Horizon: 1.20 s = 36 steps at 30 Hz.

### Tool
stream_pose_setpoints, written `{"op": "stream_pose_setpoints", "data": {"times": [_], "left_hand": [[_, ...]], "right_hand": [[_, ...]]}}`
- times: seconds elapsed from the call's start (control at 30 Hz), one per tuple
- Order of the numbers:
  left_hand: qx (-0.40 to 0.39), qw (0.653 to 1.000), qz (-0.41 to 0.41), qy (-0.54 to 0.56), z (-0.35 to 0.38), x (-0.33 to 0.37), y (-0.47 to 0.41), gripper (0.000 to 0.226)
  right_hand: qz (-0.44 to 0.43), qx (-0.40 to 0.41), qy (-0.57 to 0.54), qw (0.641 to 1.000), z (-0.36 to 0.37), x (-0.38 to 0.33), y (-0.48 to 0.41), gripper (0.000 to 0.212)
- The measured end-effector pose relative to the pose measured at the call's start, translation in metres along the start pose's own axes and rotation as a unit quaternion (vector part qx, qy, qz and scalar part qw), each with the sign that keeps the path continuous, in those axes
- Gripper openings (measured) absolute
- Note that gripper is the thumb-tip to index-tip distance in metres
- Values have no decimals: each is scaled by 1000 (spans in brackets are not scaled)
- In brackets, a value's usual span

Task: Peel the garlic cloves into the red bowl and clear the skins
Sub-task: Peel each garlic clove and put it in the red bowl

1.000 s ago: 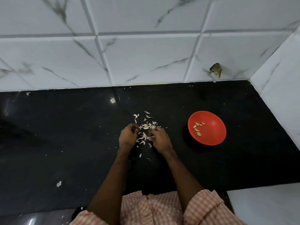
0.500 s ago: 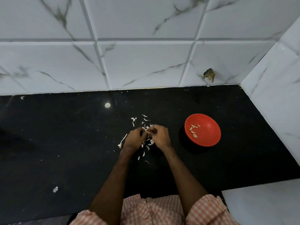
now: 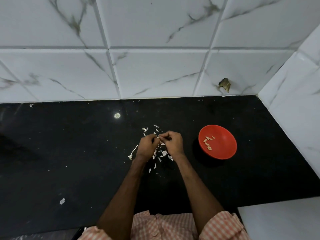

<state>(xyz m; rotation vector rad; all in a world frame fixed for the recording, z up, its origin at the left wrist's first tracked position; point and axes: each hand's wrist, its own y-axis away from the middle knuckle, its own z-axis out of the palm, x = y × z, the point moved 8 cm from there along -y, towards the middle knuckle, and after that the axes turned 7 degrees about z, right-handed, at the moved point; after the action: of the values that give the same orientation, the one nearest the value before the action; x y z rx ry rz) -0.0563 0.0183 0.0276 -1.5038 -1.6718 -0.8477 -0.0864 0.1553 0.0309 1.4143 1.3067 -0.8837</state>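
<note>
My left hand [image 3: 147, 147] and my right hand [image 3: 173, 143] meet over the black counter, fingers curled, pinching one small garlic clove [image 3: 158, 137] between their fingertips. White garlic skins [image 3: 160, 155] lie scattered under and around the hands. The red bowl [image 3: 223, 148] stands to the right of my right hand, apart from it, with several peeled cloves [image 3: 207, 142] on its left side. A thin garlic stem [image 3: 133, 152] lies just left of my left hand.
The black counter [image 3: 69, 153] ends at a white marble-tiled wall behind and at a tiled side wall [image 3: 294, 110] to the right. A loose skin scrap [image 3: 62, 201] lies at the front left. A white surface [image 3: 280, 220] sits at the front right.
Both hands rose from the skin pile and came together, fingertips meeting on a clove. The garlic stem came into view left of my left hand. The view shifted slightly.
</note>
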Motion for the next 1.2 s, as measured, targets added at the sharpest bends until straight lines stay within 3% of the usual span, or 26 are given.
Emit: {"op": "stream_pose_setpoints", "data": {"times": [0.2,0.47,0.8,1.2], "left_hand": [[-5,998,11,58,-4,12,0,25],[-18,991,43,129,-6,36,2,30],[-35,986,76,145,-13,51,-2,32],[-20,983,70,171,-15,49,-2,28]], "right_hand": [[5,-18,-40,999,-6,-1,-3,22],[31,-64,-116,991,-13,-13,0,10],[10,-84,-156,984,-19,-27,5,16],[-16,-91,-118,989,-18,-38,5,10]]}}
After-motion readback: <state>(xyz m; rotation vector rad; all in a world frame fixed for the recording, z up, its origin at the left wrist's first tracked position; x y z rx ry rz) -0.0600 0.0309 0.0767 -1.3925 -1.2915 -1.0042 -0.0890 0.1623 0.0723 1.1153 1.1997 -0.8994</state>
